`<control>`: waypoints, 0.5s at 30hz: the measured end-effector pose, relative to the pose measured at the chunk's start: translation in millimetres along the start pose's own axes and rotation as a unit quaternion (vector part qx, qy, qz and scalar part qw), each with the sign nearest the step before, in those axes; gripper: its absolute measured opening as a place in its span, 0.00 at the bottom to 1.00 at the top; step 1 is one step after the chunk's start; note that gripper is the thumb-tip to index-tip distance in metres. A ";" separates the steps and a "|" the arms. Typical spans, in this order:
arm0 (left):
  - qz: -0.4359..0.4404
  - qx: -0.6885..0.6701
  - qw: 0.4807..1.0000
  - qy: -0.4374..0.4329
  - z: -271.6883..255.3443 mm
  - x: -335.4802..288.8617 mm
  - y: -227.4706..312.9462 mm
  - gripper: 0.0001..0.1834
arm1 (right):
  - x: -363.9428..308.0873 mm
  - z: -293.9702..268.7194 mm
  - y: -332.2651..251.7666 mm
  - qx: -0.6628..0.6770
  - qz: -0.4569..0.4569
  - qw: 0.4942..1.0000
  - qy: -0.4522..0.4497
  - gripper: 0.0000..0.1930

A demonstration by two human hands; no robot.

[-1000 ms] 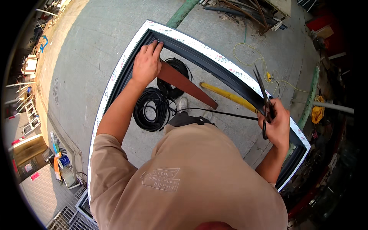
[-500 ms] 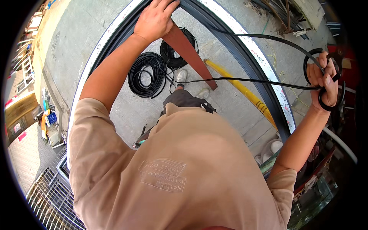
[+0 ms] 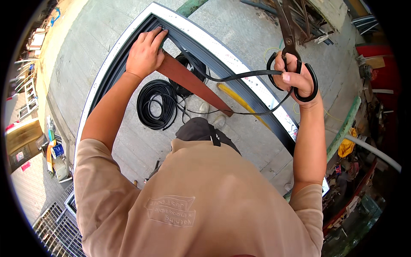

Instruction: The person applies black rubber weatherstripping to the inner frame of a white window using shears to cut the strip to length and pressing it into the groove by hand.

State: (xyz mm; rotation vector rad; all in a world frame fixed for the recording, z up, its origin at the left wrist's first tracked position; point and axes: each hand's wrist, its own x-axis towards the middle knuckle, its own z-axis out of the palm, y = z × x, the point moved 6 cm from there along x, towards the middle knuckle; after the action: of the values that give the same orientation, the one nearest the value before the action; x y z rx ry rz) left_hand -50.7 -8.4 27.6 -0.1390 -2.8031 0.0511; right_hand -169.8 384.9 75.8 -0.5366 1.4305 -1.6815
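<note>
Two-handed: holding scissors [image 3: 290,41], strip [image 3: 248,74] in right hand [image 3: 298,79], apparently tending slack; touching frame [image 3: 214,46] with left hand [image 3: 144,53], cannot tell grip.

Workshop, apparently open-air or half-open yard. Bare concrete floor [image 3: 94,55] left of left hand [image 3: 145,53], sunlit ground [image 3: 70,15] farther out. Under left hand, large dark frame [image 3: 222,52] with white-filmed face; nearer body than that hand, coiled black cord [image 3: 145,107] on floor. Big scissors [image 3: 290,40] in right hand [image 3: 299,81]. Beyond right hand, heap of long bars [image 3: 307,19]; to its right, nearer body, green pipe [image 3: 343,124] and jumbled materials [image 3: 361,154]. Metal grating [image 3: 55,231] well left of left hand, toward body.
</note>
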 end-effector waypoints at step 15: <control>-0.053 -0.076 0.992 0.085 -21.9 0.6 10.6 0.32 | -4.5 3.8 1.1 -0.208 0.061 0.976 -0.024 0.17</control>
State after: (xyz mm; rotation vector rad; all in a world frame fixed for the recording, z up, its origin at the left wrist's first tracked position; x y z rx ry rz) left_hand -43.1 2.7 47.9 -0.0275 -2.6361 -0.1916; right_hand -164.1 386.3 76.5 -0.6965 1.7537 -1.2665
